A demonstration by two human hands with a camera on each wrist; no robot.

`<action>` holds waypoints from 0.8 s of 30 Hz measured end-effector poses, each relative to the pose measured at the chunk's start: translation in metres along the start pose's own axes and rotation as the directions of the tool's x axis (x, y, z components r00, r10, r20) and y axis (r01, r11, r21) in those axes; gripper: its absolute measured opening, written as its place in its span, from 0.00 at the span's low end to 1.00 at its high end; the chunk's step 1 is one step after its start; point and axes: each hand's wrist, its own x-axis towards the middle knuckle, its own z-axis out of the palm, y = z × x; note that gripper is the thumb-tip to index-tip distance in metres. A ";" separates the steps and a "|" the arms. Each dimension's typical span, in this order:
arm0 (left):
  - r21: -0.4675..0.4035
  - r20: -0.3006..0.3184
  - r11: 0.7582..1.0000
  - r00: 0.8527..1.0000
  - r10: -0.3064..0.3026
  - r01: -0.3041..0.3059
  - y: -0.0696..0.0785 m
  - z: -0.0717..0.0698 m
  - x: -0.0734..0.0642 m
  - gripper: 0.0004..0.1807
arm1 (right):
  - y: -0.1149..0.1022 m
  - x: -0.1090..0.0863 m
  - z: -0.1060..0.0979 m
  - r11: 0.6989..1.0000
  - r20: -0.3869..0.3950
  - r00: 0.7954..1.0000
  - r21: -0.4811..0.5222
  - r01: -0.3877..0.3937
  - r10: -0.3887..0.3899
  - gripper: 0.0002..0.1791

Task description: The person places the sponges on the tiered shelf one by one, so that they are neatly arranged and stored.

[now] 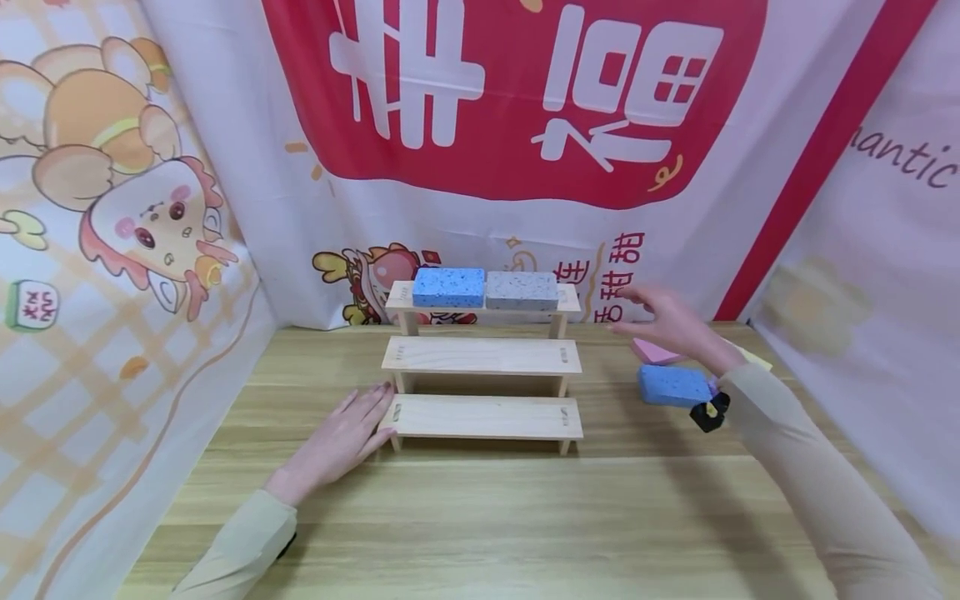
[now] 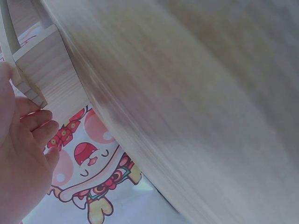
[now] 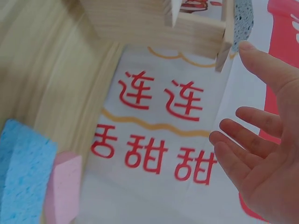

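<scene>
A three-tier wooden shelf (image 1: 482, 356) stands on the table. Side by side on its top tier lie a blue speckled sponge (image 1: 448, 287) and a grey speckled sponge (image 1: 522, 291). My left hand (image 1: 347, 435) rests its fingers against the left end of the bottom tier; the left wrist view shows those fingers (image 2: 39, 123) at the wood's edge. To the right of the top tier, my right hand (image 1: 670, 323) is raised, empty, with fingers spread. In the right wrist view the thumb (image 3: 264, 65) overlaps the edge near the grey sponge (image 3: 243, 23).
Below my right forearm, another blue sponge (image 1: 673, 386) lies on the table, with a pink sponge (image 1: 655, 351) behind it. A pale yellow piece (image 1: 750, 357) shows partly behind the wrist. Printed cloth (image 1: 480, 217) hangs at the back and both sides.
</scene>
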 end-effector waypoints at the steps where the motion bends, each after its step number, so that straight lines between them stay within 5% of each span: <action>1: 0.002 0.001 1.000 1.000 0.001 -0.001 0.000 0.000 0.000 0.37 | 0.003 -0.002 0.000 1.000 -0.002 1.000 0.004 0.004 -0.004 0.40; 14: -0.006 0.022 1.000 1.000 -0.010 0.010 0.001 -0.001 0.000 0.37 | 0.033 -0.021 0.001 0.996 0.011 0.997 0.040 -0.074 0.073 0.49; 24: -0.012 0.030 1.000 0.999 -0.014 0.014 0.000 0.000 0.000 0.38 | 0.064 -0.041 0.006 0.992 -0.015 0.992 0.005 -0.126 0.126 0.46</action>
